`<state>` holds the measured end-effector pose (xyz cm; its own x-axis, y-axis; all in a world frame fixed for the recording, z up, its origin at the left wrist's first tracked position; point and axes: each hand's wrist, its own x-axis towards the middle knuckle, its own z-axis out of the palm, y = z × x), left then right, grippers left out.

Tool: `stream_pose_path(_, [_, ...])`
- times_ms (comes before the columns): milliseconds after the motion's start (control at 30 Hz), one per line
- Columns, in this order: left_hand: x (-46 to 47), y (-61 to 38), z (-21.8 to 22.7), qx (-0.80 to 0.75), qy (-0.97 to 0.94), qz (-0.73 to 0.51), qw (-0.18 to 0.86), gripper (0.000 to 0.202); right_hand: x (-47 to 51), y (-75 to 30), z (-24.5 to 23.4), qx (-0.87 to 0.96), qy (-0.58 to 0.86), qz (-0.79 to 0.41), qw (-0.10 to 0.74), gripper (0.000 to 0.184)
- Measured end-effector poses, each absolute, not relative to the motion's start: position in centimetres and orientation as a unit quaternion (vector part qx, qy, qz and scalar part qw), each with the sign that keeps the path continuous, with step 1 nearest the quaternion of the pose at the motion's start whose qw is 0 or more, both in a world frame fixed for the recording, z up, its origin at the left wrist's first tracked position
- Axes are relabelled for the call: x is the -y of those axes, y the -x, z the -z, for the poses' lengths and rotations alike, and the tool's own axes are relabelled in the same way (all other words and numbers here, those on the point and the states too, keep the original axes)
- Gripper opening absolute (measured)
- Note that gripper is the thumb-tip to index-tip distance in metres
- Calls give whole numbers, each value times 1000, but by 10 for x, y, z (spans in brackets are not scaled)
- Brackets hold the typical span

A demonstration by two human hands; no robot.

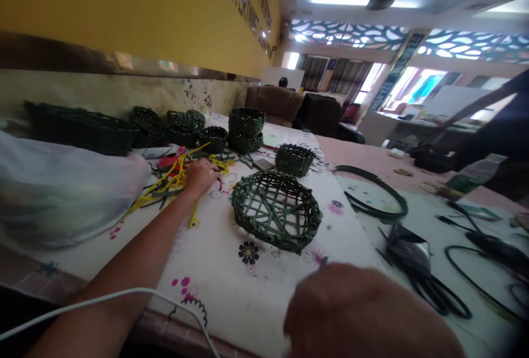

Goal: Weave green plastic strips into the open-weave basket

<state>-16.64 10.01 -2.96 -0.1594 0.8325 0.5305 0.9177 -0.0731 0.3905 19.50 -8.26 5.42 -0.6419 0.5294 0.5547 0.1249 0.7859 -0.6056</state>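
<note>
My left hand (201, 176) reaches across the table into a loose heap of yellow strips (176, 179) and dark green strips. Its fingers are curled together at the edge of the heap, and whatever they pinch is hidden. A round, shallow dark green woven basket (276, 212) with an open lattice base lies to the right of that hand. Close to the camera, my right hand (367, 314) is a blurred rounded shape at the lower right, its fingers not distinguishable. A small dark green tip shows at its upper edge.
Several finished green baskets (247, 126) stand along the wall, and a smaller basket (295, 159) sits behind the shallow one. A plastic bag (61, 193) is at left; a white cable (136, 291) crosses the front. Right are a green coil (397, 198), black cables and a bottle (475, 176).
</note>
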Motion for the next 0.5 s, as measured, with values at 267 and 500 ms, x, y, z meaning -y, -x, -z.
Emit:
stream_pose_path(267, [-62, 122, -14, 482, 722, 423, 260, 22, -7, -170, -52, 771, 368, 24, 520, 31])
stream_pose_path(500, [-30, 75, -16, 238, 840, 405, 273, 15, -26, -170, -24, 865, 247, 247, 361, 20])
